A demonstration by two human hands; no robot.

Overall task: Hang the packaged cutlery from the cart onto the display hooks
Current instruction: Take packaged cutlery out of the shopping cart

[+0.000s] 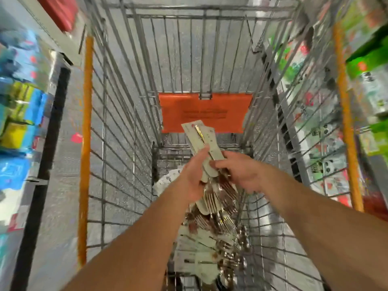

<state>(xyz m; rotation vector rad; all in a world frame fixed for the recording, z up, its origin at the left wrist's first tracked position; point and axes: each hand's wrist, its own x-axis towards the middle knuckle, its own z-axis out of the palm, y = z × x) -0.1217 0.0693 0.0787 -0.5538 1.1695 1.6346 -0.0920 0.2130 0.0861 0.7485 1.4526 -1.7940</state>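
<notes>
Both my hands are over the wire cart [117, 143]. My left hand [194, 175] grips a bunch of carded cutlery packs [201, 137], pale cards pointing up and away, metal forks hanging below the hand. My right hand [239, 173] pinches the same bunch from the right, fingers curled at the cards' lower edge. More packaged cutlery [212, 244] lies heaped in the cart's bottom, near me. No display hooks are clearly visible; the picture is blurred by motion.
An orange flap [210, 110] hangs on the cart's far end. Orange rails [87, 143] line the cart's top edges. Shelves of colourful goods stand on the left [19, 114] and on the right [369, 80], close to the cart.
</notes>
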